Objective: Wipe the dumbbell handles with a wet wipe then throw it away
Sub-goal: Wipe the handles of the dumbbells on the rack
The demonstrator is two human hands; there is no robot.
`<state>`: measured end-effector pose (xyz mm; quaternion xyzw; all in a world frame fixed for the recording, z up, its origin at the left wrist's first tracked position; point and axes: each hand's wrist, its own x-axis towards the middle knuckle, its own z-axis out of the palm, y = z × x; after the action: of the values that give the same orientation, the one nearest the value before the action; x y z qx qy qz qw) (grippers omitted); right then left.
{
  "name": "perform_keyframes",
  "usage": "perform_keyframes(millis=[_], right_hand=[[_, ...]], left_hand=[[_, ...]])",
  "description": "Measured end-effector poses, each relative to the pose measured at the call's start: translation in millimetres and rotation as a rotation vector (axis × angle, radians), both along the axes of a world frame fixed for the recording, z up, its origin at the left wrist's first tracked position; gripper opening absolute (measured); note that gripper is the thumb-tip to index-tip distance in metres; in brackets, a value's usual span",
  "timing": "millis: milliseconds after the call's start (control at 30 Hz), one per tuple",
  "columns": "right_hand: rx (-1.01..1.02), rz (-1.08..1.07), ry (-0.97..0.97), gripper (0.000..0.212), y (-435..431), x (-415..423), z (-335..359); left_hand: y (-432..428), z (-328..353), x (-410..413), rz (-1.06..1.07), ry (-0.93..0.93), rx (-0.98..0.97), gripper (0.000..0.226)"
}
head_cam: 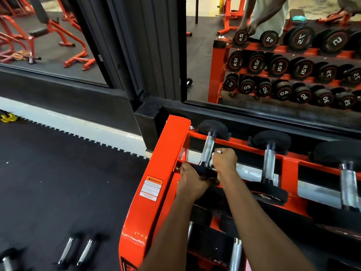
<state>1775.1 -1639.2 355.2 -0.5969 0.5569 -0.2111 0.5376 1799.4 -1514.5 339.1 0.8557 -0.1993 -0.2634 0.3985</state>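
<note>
At seven o'clock, loose dumbbells (66, 251) lie on the black floor mat (58, 173), and just right of them rises the end post of the orange rack (166, 145) with its warning sticker (151, 187). At the rack's top left corner the left hand (192, 182) curls its fingers over the near black head of the first dumbbell (208, 147), whose steel handle runs toward twelve o'clock. The right hand (224, 160), close at its three o'clock, is fisted round the lower handle and hides that stretch, with a scrap of white wipe (218, 151) showing at the knuckles; further toward three o'clock a second dumbbell (269, 165) rests on the same rail, and a mirror (273, 12) stands behind at one o'clock.
</note>
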Motion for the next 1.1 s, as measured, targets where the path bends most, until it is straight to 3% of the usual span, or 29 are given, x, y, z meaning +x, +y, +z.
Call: perform_keyframes(millis=[467, 667, 867, 967, 1100], right_hand=[[-0.068, -0.106, -0.032, 0.031, -17, 20, 13], [-0.219, -0.007, 0.056, 0.025, 13, -3, 6], [-0.175, -0.057, 0.03, 0.02, -11, 19, 7], [-0.208, -0.02, -0.022, 0.019, -8, 0, 1], [-0.185, 0.002, -0.257, 0.017, -14, -23, 10]], left_hand=[[0, 0, -1, 0.015, 0.013, 0.021, 0.1], [0, -5, 2, -0.019, -0.024, 0.027, 0.086], [2, -3, 2, -0.016, -0.012, 0.04, 0.091], [0, 1, 0, -0.008, -0.001, 0.068, 0.104], [-1, 1, 1, 0.024, -0.004, 0.12, 0.123]])
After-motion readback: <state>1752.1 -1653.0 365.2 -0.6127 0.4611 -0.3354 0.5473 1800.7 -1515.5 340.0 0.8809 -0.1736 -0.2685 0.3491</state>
